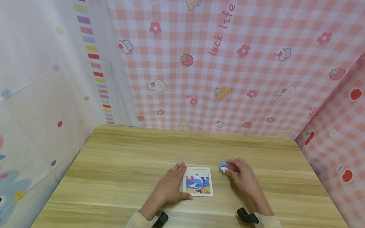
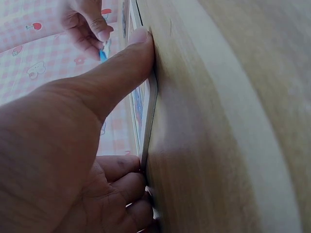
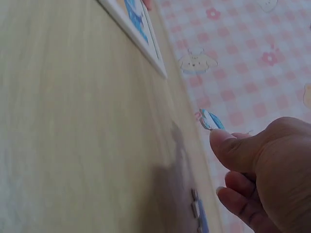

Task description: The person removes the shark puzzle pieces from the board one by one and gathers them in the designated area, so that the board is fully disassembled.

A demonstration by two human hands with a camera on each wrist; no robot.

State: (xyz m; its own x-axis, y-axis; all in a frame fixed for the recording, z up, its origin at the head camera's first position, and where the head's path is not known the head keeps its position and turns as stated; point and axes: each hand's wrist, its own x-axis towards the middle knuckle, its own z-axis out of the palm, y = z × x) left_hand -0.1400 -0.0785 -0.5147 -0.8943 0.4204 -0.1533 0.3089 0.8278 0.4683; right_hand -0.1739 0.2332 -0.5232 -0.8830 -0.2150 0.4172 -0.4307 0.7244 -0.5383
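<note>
blue puzzle piece (image 1: pixel 224 167) pinched in right hand (image 1: pixel 242 176) fingertips; left hand (image 1: pixel 170 186) flat, steadying puzzle board (image 1: pixel 198 181).

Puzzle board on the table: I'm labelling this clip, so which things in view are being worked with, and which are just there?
In use:
- puzzle board, steadied by the left hand
- blue puzzle piece, pinched in the right hand

Just there:
- wooden table
- pink checked cloth behind
- further pieces by the right hand, blurred

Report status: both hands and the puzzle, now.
Left hand flat, steadying the puzzle board. Right hand pinches a blue puzzle piece, beside the board. Nothing between piece and board.
</note>
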